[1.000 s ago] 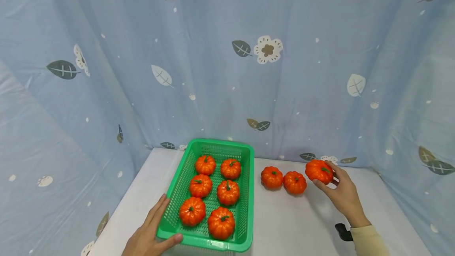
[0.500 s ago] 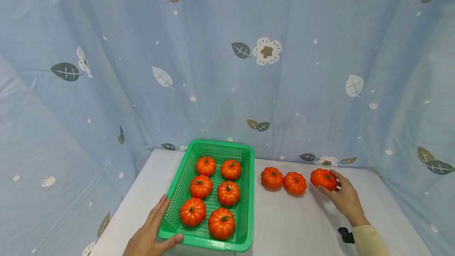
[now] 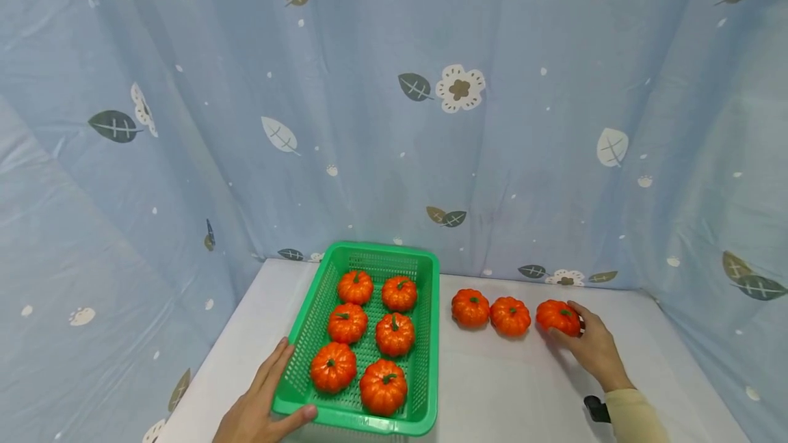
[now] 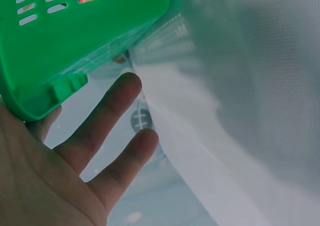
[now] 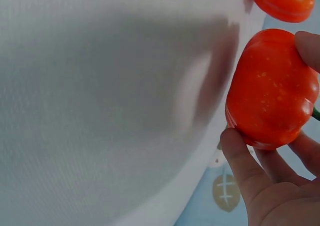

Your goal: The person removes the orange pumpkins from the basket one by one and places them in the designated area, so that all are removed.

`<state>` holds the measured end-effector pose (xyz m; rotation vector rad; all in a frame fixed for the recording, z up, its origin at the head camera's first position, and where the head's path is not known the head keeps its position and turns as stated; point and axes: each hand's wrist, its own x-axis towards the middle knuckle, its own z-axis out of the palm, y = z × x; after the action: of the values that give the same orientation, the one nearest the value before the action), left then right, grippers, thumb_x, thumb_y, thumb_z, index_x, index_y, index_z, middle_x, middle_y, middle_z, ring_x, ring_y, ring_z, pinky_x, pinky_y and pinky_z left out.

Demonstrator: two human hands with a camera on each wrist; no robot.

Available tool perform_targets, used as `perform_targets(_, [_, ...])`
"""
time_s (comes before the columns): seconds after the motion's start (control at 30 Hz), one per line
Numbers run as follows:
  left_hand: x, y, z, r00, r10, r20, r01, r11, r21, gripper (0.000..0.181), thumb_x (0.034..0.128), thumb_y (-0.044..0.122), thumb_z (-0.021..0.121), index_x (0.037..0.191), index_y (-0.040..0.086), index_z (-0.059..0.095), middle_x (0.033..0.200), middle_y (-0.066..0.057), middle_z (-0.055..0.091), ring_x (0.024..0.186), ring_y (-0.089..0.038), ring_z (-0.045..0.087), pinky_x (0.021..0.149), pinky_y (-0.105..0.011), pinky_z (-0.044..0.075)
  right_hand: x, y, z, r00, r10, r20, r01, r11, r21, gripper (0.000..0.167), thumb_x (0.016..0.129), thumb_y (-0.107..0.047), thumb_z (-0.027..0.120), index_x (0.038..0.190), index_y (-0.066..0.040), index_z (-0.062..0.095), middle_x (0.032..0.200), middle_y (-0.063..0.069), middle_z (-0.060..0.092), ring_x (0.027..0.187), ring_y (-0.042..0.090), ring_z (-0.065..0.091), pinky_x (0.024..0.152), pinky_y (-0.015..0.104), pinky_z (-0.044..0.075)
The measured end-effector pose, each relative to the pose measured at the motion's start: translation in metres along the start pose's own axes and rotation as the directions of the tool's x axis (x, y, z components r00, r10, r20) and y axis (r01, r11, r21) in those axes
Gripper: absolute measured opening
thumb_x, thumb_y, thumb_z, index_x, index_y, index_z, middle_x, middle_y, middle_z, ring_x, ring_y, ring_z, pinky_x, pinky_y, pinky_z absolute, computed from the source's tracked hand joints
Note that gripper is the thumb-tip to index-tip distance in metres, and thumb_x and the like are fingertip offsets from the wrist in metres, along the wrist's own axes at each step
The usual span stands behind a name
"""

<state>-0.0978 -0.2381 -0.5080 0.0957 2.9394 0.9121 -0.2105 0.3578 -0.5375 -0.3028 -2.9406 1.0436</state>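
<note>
On the right of the head view, my right hand (image 3: 597, 346) holds a small orange toy pumpkin (image 3: 556, 318) with a green stem, low over the white table. The right wrist view shows thumb and fingers around the sides of this pumpkin (image 5: 272, 90); a shadow lies beside it, and whether it touches the table I cannot tell. Two similar pumpkins, one left (image 3: 470, 308) and one right (image 3: 510, 316), sit side by side to its left. My left hand (image 3: 255, 405) rests at the near left corner of a green plastic basket (image 3: 434, 361), fingers straight and spread, thumb by the front rim.
Several pumpkins (image 3: 333, 366) lie in two columns inside the basket. A blue patterned curtain (image 3: 369, 156) hangs behind and along the sides of the white table (image 3: 492, 388). A black object (image 3: 596, 409) shows by the right sleeve.
My right hand has lowered its pumpkin toward the table, right of the two pumpkins there. The left hand and the basket stay in place.
</note>
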Motion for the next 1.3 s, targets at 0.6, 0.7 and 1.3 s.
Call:
perform_targets(0.6, [0.001, -0.003, 0.002, 0.999, 0.035, -0.040, -0.034, 0.999, 0.024, 0.099, 0.0853, 0.064, 0.071, 0.163, 0.031, 0.019, 0.168, 0.000, 0.019, 0.130, -0.041, 0.052, 0.083, -0.061, 0.053, 0.002, 0.003, 0.006, 0.999, 0.000, 0.040, 0.000, 1.000, 0.000, 0.099, 0.091, -0.040, 0.076, 0.155, 0.009, 0.019, 0.148, 0.043, 0.026, 0.131, 0.059, 0.034, 0.106, 0.071, 0.034])
perform_targets(0.7, [0.001, -0.006, 0.005, 0.988, 0.101, -0.119, -0.093, 0.993, 0.072, 0.100, 0.0833, 0.062, 0.074, 0.162, 0.026, 0.026, 0.165, -0.004, 0.027, 0.133, -0.042, 0.047, 0.091, -0.067, 0.048, 0.002, 0.001, 0.006, 0.999, -0.009, 0.039, 0.009, 1.000, 0.001, 0.102, 0.090, -0.041, 0.077, 0.155, 0.009, 0.018, 0.148, 0.043, 0.025, 0.132, 0.059, 0.032, 0.107, 0.072, 0.031])
perform_targets(1.3, [0.004, -0.010, 0.003, 0.944, 0.245, -0.223, -0.200, 0.958, 0.205, 0.101, 0.0777, 0.065, 0.077, 0.157, 0.013, 0.041, 0.158, -0.008, 0.040, 0.134, -0.032, 0.047, 0.099, -0.062, 0.044, -0.018, -0.046, -0.016, 0.970, -0.210, -0.126, 0.207, 0.978, -0.037, 0.089, 0.092, -0.031, 0.077, 0.155, 0.006, 0.026, 0.148, 0.041, 0.031, 0.130, 0.059, 0.034, 0.100, 0.077, 0.033])
